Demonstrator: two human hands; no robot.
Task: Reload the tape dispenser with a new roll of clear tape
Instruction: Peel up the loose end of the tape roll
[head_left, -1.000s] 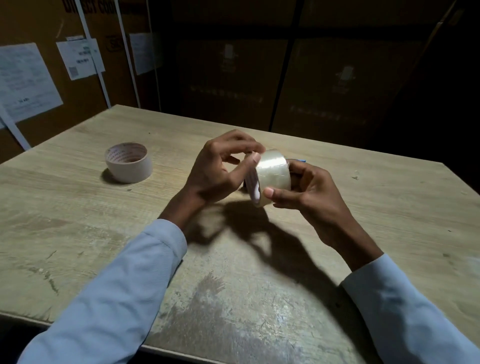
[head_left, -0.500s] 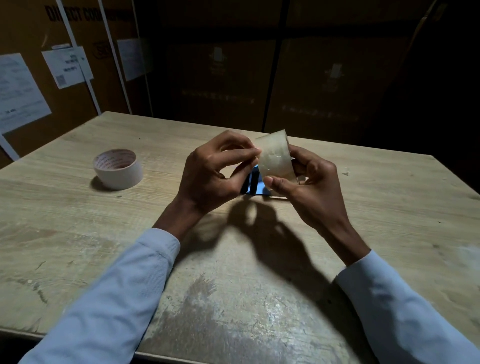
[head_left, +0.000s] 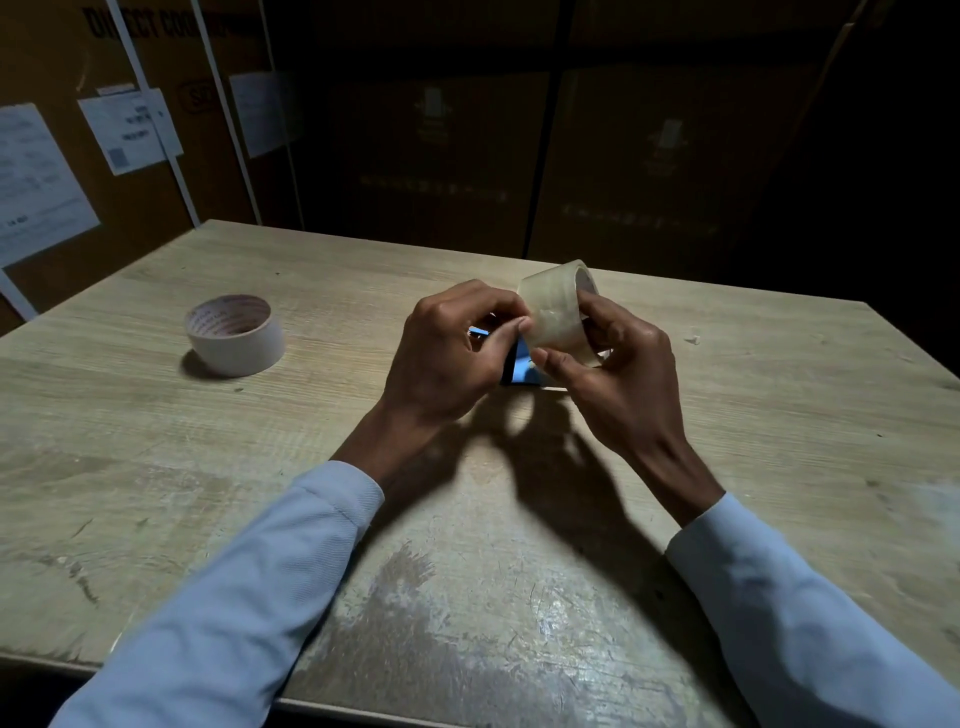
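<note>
Roll (head_left: 557, 310) of clear tape held above table (head_left: 519, 597), right hand (head_left: 618, 384) gripping it thumb under, fingers over, left hand (head_left: 452, 353) pinching at its face, blue dispenser (head_left: 521, 370) on table behind hands, mostly hidden

Far up-left of the hands, a brown cardboard box (head_left: 67, 62) bears large dark letters, legible only as "DIRECT COR…". Print on its paper labels (head_left: 130, 130) is too blurred.

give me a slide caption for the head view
Right hand holds a clear tape roll over the table while the left hand picks at it.
</note>
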